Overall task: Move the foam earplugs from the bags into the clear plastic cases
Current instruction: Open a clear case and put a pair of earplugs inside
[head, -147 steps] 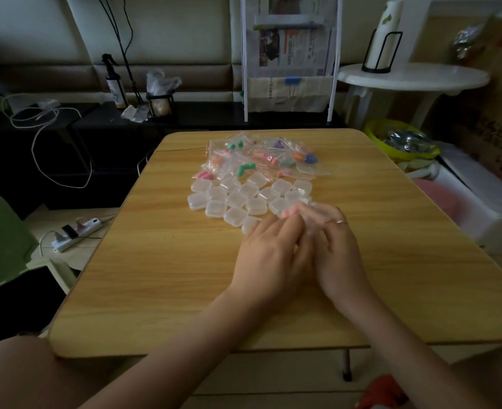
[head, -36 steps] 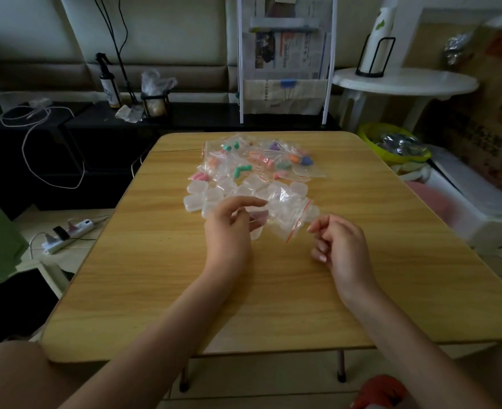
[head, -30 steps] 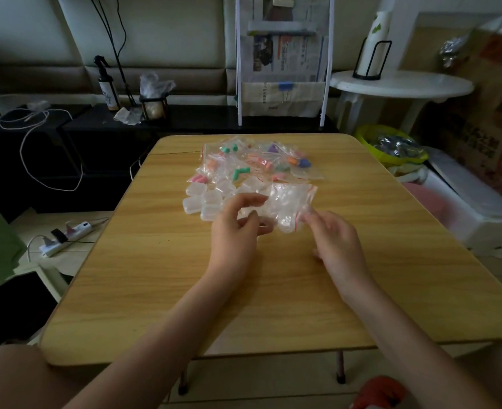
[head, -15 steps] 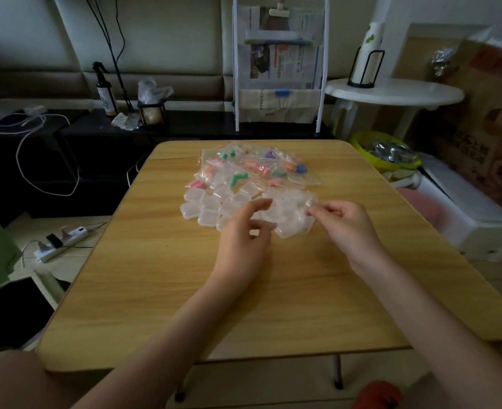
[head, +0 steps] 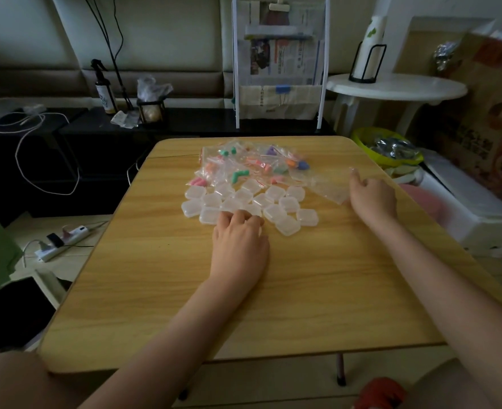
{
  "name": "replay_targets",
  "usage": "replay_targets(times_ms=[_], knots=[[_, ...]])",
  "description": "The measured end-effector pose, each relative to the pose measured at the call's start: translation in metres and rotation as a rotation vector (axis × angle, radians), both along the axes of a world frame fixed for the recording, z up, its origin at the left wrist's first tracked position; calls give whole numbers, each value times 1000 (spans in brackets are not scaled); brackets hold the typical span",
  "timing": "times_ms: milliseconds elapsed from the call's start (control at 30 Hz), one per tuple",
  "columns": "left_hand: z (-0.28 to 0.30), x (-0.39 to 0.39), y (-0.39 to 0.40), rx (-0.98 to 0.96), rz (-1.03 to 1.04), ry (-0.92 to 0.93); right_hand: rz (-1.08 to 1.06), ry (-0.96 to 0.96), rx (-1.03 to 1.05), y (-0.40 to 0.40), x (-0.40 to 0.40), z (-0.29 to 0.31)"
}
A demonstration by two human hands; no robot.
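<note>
Centrally in the frame, I am seeing a cluster of clear plastic cases (head: 249,205) sitting on a wooden table (head: 303,290), with the bags (head: 252,165) of coloured foam earplugs (head: 239,175) lying just above them. My left hand (head: 239,249) is resting palm down at the cluster's lower edge, its fingertips touching the nearest cases; whether it is gripping one I cannot tell. My right hand (head: 372,199), at right of centre, is pinching an empty clear bag (head: 329,184) with curled fingers, beside the cases. The cases are appearing shut, their contents unclear.
</note>
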State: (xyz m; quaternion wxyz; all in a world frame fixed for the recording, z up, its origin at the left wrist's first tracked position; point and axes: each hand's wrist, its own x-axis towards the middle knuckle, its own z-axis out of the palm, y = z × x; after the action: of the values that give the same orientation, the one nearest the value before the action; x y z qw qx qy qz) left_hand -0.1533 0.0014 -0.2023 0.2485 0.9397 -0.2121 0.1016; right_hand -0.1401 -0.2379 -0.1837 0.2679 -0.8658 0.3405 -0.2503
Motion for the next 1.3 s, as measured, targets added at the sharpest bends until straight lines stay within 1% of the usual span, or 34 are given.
replay_targets(times_ms=[100,167,233,300,367,433,500,600,633,700,767,800,833,900,967,1033,1167,1300], knots=[[0,0,0,-50,-25,14,-13,-121,-55,2,-11,1],[0,1,1,-103,-43,35,61,-206,-65,8,-21,1],[-1,1,0,-170,-73,16,206,-251,-38,21,-32,2],[-2,0,-1,-245,-101,-40,433,-257,27,42,-44,6],[-1,-3,-2,-330,-122,-73,666,-214,144,64,-56,9],[1,-7,-3,-374,-158,-115,794,-160,210,81,-61,9],[2,-10,-3,-374,-202,-173,804,-113,213,92,-62,7],[2,-11,-3,-379,-249,-175,758,-44,211,96,-60,3],[2,-10,-3,-389,-267,-161,749,-44,257,96,-60,3],[1,-7,-4,-432,-299,-124,721,-62,432,93,-59,2],[1,-6,-6,-521,-289,-80,710,-75,604,92,-61,4],[2,-6,-6,-576,-274,-62,726,-79,629,91,-61,4],[3,-6,-6,-624,-261,-47,748,-88,606,92,-63,5],[4,-7,-6,-700,-252,26,775,-124,450,90,-65,7],[6,-8,-5,-789,-270,192,770,-175,323,85,-66,8],[8,-8,-4,-872,-304,362,803,-211,286,80,-68,8],[10,-6,-3,-974,-380,587,855,-268,220,78,-70,9],[15,-7,-3,-1182,-431,872,863,-299,207,77,-71,7]])
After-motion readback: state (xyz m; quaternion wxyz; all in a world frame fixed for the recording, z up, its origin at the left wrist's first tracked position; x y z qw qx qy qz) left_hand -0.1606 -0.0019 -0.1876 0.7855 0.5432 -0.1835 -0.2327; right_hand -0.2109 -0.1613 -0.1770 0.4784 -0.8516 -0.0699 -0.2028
